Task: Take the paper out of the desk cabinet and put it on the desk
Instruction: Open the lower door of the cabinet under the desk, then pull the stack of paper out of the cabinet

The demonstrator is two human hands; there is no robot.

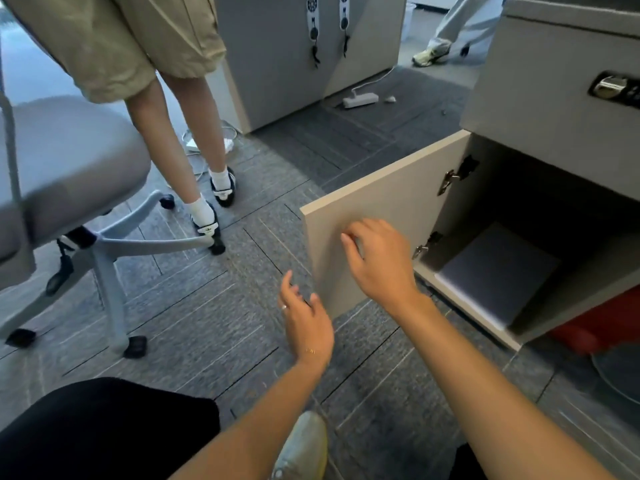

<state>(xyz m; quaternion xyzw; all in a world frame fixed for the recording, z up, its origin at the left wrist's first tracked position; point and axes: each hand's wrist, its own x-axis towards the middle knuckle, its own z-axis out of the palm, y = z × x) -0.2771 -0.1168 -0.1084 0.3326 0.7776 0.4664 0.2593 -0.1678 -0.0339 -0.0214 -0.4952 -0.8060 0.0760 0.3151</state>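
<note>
Desk cabinet (554, 98) fills the right side, grey, w/ a keypad lock (614, 87) on its upper front. Lower compartment is open – its door (374, 216) swung out toward the left, two metal hinges on the inner edge. Inside, flat on the compartment floor, lies the paper (495, 275): a neat squared stack, pale grey-lavender in the shadow, white edge showing along the front; nothing on top of it, back of the compartment too dark to read. Office chair (69, 168) stands at left, grey seat, castor base on dark carpet tiles; another person's legs (180, 140) just beside it. Right hand (377, 261) rests on the door's inner face, fingers curled loosely, gripping nothing. Left hand (306, 323) hovers lower, near the door's bottom corner – fingers spread, empty, ring on one finger. Both hands well apart from the paper.
</note>
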